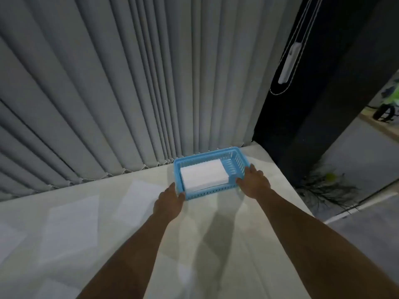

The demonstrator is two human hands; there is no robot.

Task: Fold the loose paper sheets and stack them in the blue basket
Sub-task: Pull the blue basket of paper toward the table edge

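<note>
The blue basket (203, 155) stands on the pale table (216, 238) at its far right part, close to the foot of the blinds (108, 83). It is a slotted plastic basket, rectangular, sitting flat with its open side up.

Contents: one stack of folded white paper (203, 176). The stack lies flat and fills the left and middle of the basket. A strip of the basket floor at the right end is bare. The number of sheets in the stack cannot be told.

The left hand (168, 201) grips the near left corner of the basket, with the thumb against the near wall. The right hand (254, 182) grips the right end, fingers curled over the rim and thumb at the near right corner. Both forearms are bare and reach forward from the lower edge of the view.

Loose sheets (71, 225) lie flat and unfolded on the table to the left of the basket, well apart from it. They are pale against the pale surface, and their edges are faint. One of them (138, 197) lies near the left hand.

Behind the table, grey vertical blinds hang to the table edge. To their right a white cord with a weight (288, 63) hangs against a dark panel.
</note>
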